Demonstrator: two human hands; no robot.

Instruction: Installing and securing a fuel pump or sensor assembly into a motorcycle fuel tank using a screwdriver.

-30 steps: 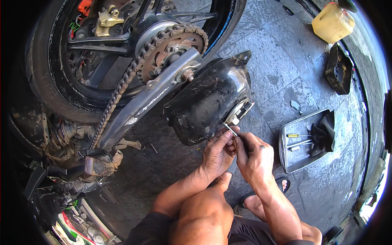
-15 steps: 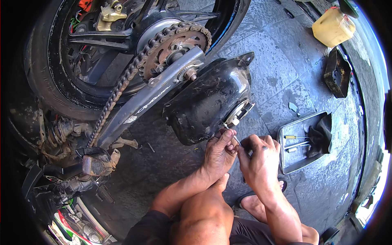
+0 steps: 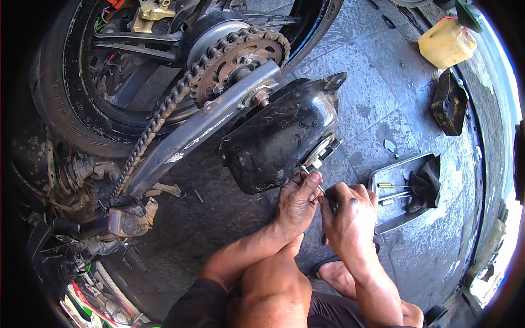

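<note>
A black metal fuel tank (image 3: 279, 134) lies on its side on the floor in front of me. A pale fitting with a dark connector (image 3: 320, 156) sits on its right end. My right hand (image 3: 349, 218) is wrapped round what looks like a screwdriver, its handle mostly hidden in the fist and a reddish end poking out below. Its thin metal shaft (image 3: 321, 189) runs up and left to the white part of the fitting. My left hand (image 3: 297, 202) pinches the shaft close to its tip, beside the tank's lower edge. The exact contact at the tip is too small to make out.
A motorcycle rear wheel (image 3: 60, 104) with a chain (image 3: 164, 112) and swingarm (image 3: 205, 128) stands at the left. On the right are a grey tray (image 3: 383, 225) with tools and a dark cloth, a black open box (image 3: 449, 104) and a yellowish container (image 3: 445, 44).
The whole view has shifted slightly. My right fist has turned a little, and a reddish end now shows beneath it. Both hands stay at the same spot by the fitting.
</note>
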